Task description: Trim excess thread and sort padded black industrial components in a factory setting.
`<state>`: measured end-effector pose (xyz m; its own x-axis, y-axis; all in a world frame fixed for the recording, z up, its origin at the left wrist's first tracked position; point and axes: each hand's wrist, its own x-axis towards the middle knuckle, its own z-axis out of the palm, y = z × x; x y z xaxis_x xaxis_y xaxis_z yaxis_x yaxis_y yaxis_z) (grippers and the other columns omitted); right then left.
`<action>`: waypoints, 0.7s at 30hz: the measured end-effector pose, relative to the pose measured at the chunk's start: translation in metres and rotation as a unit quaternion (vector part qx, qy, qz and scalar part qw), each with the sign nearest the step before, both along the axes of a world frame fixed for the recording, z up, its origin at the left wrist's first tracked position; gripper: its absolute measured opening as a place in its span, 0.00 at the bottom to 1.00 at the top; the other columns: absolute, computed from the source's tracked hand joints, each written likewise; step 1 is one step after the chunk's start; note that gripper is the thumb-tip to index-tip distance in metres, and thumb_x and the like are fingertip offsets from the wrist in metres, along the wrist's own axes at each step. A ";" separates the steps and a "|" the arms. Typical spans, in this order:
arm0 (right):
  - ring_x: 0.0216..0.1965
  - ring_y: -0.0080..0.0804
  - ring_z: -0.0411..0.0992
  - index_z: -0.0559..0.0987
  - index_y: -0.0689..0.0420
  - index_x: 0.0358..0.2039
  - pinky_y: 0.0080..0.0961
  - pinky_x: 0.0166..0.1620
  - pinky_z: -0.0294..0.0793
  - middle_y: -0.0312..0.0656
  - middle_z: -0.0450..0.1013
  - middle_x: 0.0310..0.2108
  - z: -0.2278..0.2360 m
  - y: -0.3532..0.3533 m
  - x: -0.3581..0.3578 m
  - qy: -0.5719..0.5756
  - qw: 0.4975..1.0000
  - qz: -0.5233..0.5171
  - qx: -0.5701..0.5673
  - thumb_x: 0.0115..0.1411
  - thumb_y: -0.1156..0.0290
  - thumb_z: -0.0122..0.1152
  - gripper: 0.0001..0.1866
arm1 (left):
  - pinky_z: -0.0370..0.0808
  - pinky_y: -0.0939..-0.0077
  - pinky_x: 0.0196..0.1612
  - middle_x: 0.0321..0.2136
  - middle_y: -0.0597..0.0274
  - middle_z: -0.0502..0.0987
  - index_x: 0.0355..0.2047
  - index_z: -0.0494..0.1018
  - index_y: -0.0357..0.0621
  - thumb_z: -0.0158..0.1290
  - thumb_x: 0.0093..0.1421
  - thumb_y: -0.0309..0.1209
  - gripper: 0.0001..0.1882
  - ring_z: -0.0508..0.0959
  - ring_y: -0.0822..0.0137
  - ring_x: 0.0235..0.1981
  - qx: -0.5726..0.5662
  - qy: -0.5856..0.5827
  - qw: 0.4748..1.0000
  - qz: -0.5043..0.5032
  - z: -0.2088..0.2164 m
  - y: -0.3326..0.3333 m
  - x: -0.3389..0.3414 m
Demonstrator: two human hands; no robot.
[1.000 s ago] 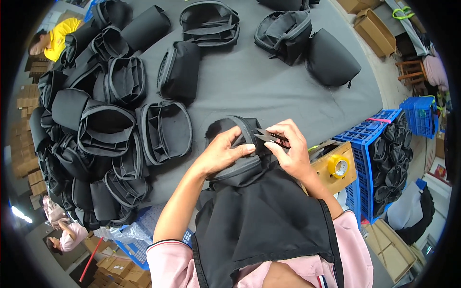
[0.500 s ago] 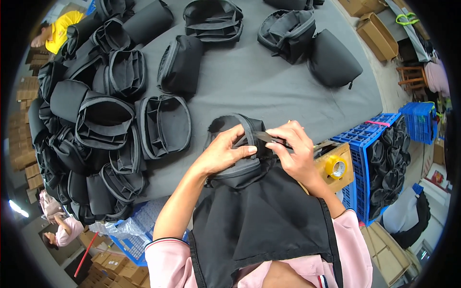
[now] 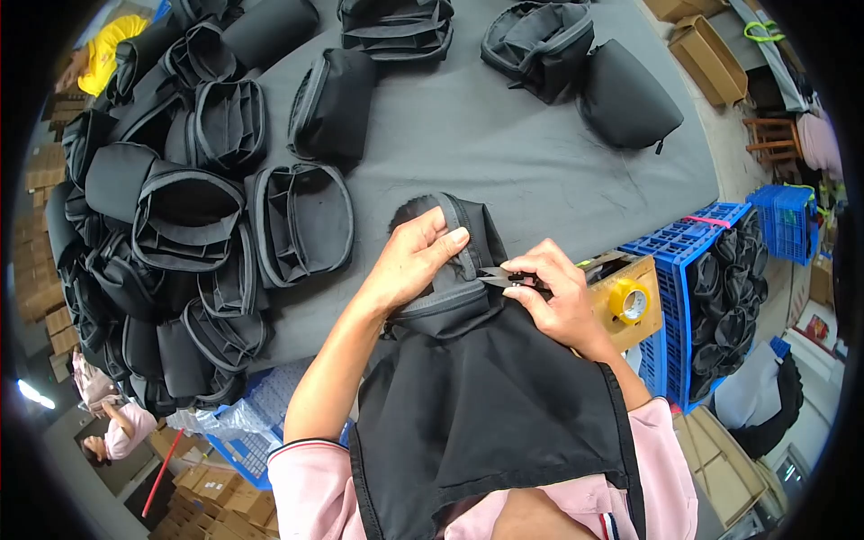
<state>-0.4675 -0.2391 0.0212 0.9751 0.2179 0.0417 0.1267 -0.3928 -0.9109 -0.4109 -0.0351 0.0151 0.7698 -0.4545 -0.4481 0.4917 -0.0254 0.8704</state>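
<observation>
A black zippered pouch [image 3: 441, 310] lies at the table's near edge, against my black apron. My left hand [image 3: 416, 256] grips its zipper rim, thumb on top and fingers tucked inside the opening. In my right hand [image 3: 556, 292] is a small pair of thread snips [image 3: 504, 277], dark-handled with pointed metal blades. The blades are parted, and their tips point left at the zipper edge just beside my left thumb. Whether a thread lies between the blades is too small to tell.
Several open black pouches [image 3: 306, 220] crowd the grey-covered table's left side; another closed pouch [image 3: 628, 94] lies far right. A yellow tape roll [image 3: 628, 301] sits on a wooden box [image 3: 643, 274] at my right. Beyond it stands a blue crate [image 3: 688, 270] full of pouches. Other people are at left.
My left hand has shifted up along the rim, lifting it. The snips have moved down slightly, and their blades now show spread apart. The whole view has shifted a little.
</observation>
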 end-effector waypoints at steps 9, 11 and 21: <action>0.22 0.37 0.69 0.76 0.57 0.30 0.26 0.29 0.68 0.40 0.69 0.23 -0.004 0.003 0.004 -0.175 0.979 0.007 -0.099 0.41 0.76 0.64 0.12 | 0.68 0.83 0.39 0.33 0.67 0.74 0.38 0.69 0.34 0.47 0.61 0.29 0.09 0.69 0.81 0.34 0.036 -0.005 0.999 -0.015 -0.001 -0.002 -0.001; 0.23 0.37 0.69 0.76 0.57 0.29 0.27 0.28 0.68 0.40 0.69 0.23 -0.002 0.001 0.002 -0.172 0.980 -0.004 -0.099 0.41 0.77 0.64 0.11 | 0.67 0.84 0.38 0.31 0.68 0.74 0.36 0.69 0.34 0.47 0.61 0.29 0.09 0.68 0.81 0.33 0.007 0.012 1.000 0.000 0.002 -0.006 0.000; 0.24 0.35 0.67 0.76 0.59 0.29 0.27 0.32 0.69 0.42 0.68 0.24 0.033 0.009 0.004 -0.193 0.980 -0.002 -0.041 0.42 0.81 0.63 0.11 | 0.62 0.82 0.27 0.22 0.75 0.60 0.24 0.62 0.42 0.49 0.60 0.38 0.15 0.60 0.81 0.25 -0.012 -0.069 0.998 -0.001 0.028 0.011 -0.007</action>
<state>-0.4636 -0.2305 0.0540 0.8910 0.2329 0.3898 0.4541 -0.4642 -0.7605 -0.4182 -0.0237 0.0428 0.8228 -0.4648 -0.3271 0.3673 -0.0042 0.9301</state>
